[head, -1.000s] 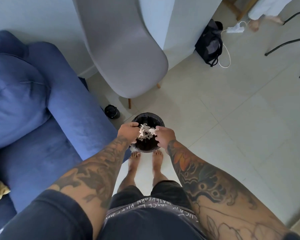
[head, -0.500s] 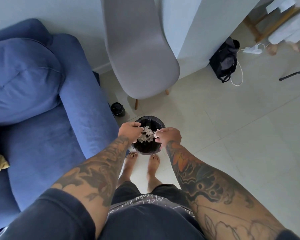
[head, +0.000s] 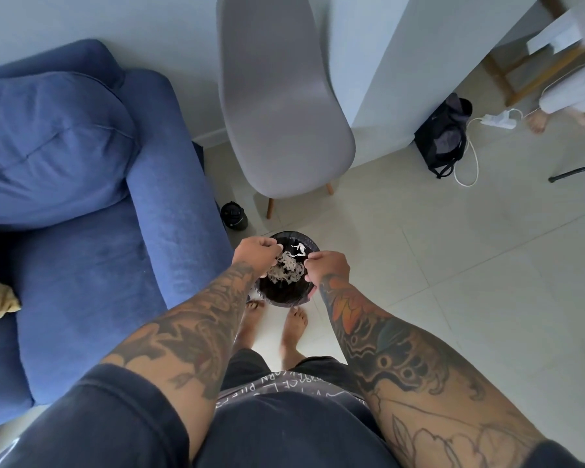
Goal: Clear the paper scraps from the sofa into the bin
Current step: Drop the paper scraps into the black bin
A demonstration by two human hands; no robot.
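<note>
A small round black bin (head: 285, 299) stands on the tiled floor just in front of my bare feet, beside the arm of the blue sofa (head: 81, 282). Both hands hover over its mouth. My left hand (head: 255, 255) and my right hand (head: 328, 265) have their fingers curled in, with a pale clump of paper scraps (head: 286, 270) stretched between them. The clump sags down into the bin's opening. One white scrap (head: 299, 249) shows against the dark inside near the far rim. No scraps show on the part of the sofa seat in view.
A grey shell chair (head: 284, 113) stands right behind the bin. A small black object (head: 233, 216) sits between chair and sofa. At the right lie a black bag (head: 443, 140), a white power strip with cable (head: 498, 119), another person's feet (head: 537, 123) and a black metal leg (head: 574, 170).
My view has tilted up slightly. The hands have drawn a little apart over the bin, and the clump of scraps between them has spread and dropped lower.
</note>
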